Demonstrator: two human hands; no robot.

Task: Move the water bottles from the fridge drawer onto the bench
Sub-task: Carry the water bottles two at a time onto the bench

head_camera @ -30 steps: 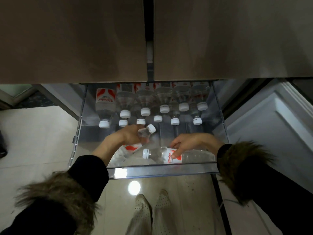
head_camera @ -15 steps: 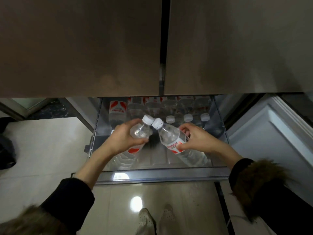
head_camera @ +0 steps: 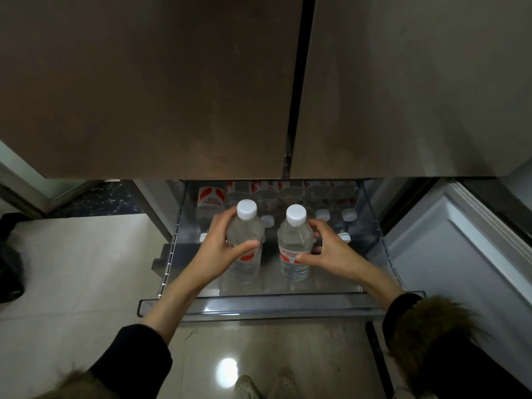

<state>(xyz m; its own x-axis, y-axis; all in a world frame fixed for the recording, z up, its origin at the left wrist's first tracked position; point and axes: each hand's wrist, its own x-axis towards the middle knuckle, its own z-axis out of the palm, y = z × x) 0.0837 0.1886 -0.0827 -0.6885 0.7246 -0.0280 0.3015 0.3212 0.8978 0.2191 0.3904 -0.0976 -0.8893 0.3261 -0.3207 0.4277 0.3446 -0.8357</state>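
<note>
I hold two clear water bottles with white caps and red-and-white labels upright above the open fridge drawer (head_camera: 259, 308). My left hand (head_camera: 220, 249) is wrapped around the left bottle (head_camera: 245, 240). The right bottle (head_camera: 295, 243) is gripped at its label by my right hand (head_camera: 331, 249). Several more bottles (head_camera: 319, 200) lie in a row at the back of the drawer, caps pointing toward me, partly hidden under the closed upper doors.
Two closed brown fridge doors (head_camera: 201, 82) fill the upper view, overhanging the drawer's back. An open lower door (head_camera: 466, 243) stands at the right. Pale glossy floor tiles (head_camera: 72, 269) spread to the left, with a dark object (head_camera: 8, 254) at the left edge. My feet (head_camera: 259, 384) show below.
Both hands took hold of bottles lying at the drawer's front, lifted them and turned them upright. The view has risen, showing more of the upper doors.
</note>
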